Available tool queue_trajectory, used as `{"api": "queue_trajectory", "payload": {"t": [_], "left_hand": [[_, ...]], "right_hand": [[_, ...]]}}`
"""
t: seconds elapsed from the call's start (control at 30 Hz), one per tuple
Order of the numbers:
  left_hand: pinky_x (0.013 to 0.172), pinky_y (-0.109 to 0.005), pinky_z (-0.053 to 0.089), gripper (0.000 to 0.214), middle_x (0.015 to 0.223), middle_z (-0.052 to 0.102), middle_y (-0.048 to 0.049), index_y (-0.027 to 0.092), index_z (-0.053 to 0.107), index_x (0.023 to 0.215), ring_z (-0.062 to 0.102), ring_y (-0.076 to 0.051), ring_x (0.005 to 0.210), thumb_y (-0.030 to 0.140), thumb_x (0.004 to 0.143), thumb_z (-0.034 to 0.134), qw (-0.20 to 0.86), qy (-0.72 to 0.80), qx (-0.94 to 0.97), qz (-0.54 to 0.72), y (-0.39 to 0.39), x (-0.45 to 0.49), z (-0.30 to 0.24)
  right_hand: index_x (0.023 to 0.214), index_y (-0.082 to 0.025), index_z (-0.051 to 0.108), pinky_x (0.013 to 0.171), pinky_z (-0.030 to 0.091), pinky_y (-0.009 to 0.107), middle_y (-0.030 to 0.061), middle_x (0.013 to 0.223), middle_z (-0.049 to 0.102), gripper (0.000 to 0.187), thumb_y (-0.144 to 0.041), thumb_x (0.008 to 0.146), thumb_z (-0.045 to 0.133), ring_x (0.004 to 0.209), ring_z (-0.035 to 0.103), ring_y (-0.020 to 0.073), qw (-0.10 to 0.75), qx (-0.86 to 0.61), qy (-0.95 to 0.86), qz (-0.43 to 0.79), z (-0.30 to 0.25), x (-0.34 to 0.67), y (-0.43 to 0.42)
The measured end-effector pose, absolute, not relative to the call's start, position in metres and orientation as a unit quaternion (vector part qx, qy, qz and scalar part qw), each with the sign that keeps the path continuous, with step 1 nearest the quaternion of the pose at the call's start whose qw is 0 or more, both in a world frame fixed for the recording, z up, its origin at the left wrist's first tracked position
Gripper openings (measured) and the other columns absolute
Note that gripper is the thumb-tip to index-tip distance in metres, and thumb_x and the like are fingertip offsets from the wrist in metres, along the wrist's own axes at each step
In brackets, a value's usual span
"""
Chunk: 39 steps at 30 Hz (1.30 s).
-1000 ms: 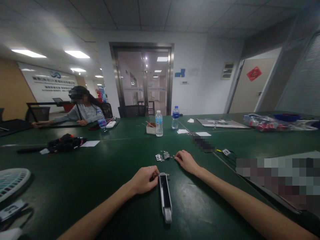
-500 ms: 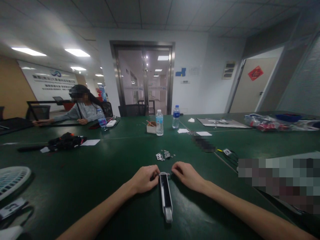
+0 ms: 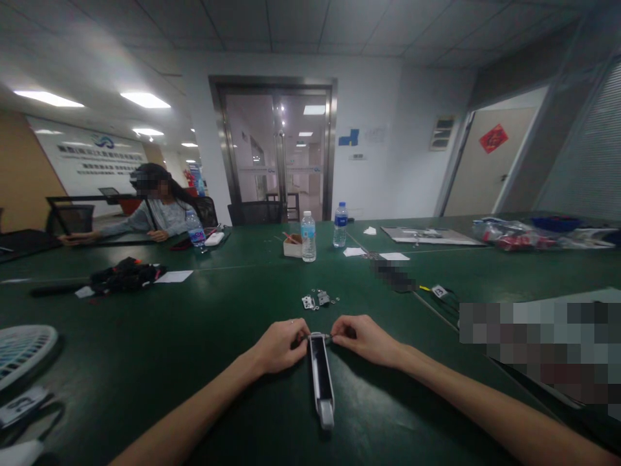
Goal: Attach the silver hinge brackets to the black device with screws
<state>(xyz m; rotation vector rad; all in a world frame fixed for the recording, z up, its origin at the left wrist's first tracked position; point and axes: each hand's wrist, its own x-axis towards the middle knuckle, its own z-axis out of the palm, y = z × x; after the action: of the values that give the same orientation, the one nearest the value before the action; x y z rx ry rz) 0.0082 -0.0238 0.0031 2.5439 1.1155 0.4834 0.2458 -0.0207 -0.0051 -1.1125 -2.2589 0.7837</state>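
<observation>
A long black and silver bar-shaped part [image 3: 321, 378] lies on the green table [image 3: 194, 336], pointing away from me. My left hand [image 3: 280, 345] is curled against its far end on the left side and holds it. My right hand [image 3: 365, 339] pinches at a small metal piece at the same far end, from the right. What the fingertips hold is too small to name. A little farther off lie several small metal parts and washers [image 3: 317, 300].
Two water bottles [image 3: 307, 236] and a small box stand mid-table. A black bundle [image 3: 123, 275] and paper lie at left, a white fan grille [image 3: 22, 349] at the near left. Another person sits at the far left. Cables and bagged items lie at right.
My right hand has come back from the small metal parts to the far end of the bar and pinches there. My left hand has stayed on the bar.
</observation>
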Motion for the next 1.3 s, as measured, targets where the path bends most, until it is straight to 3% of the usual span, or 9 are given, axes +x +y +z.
{"api": "queue_trajectory", "payload": {"t": [0.7, 1.3], "left_hand": [[0.059, -0.023, 0.038, 0.012, 0.074, 0.056, 0.0006, 0.016, 0.057, 0.092, 0.051, -0.013, 0.066, 0.021, 0.084, 0.05, 0.153, 0.38, 0.894, 0.183, -0.022, 0.008, -0.001], [0.061, -0.022, 0.04, 0.011, 0.077, 0.057, 0.0003, 0.015, 0.057, 0.091, 0.052, -0.013, 0.068, 0.021, 0.084, 0.05, 0.168, 0.383, 0.892, 0.174, -0.024, 0.008, 0.004]], "right_hand": [[0.077, -0.017, 0.066, 0.059, 0.041, 0.021, -0.0016, 0.068, 0.063, 0.011, -0.029, 0.077, 0.066, 0.062, 0.056, 0.0108, 0.267, -0.409, -0.826, 0.282, -0.005, 0.248, -0.018], [0.089, -0.018, 0.064, 0.065, 0.044, 0.023, 0.0015, 0.082, 0.065, 0.013, -0.029, 0.082, 0.061, 0.073, 0.059, 0.0132, 0.267, -0.403, -0.853, 0.198, -0.012, 0.238, -0.021]]}}
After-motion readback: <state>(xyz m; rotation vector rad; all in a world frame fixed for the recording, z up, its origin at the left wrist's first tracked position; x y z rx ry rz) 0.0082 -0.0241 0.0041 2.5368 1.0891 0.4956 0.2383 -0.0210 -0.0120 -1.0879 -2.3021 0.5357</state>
